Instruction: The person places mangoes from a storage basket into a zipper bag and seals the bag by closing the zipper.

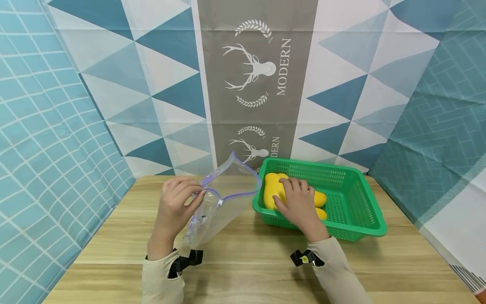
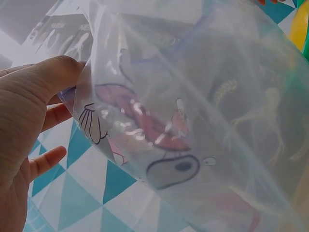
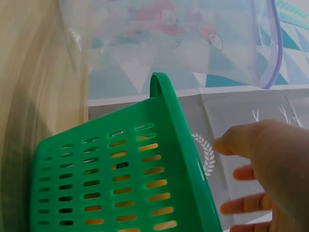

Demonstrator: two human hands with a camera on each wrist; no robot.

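My left hand pinches the purple-edged rim of a clear zip bag between thumb and fingers. The bag hangs with its mouth gaping; cartoon prints show on its plastic in the left wrist view. My right hand hovers over the left part of a green basket, fingers spread and slightly bent. Under and around that hand, several smooth yellow fruits, mango-like in shape, lie in the basket. The right wrist view shows the hand above the basket rim with nothing held; contact with the fruits is hidden.
The basket stands at the back right of a wooden table, close to a patterned wall covering. Blue tiled sheeting rises along the left side. Each wrist wears a black camera strap.
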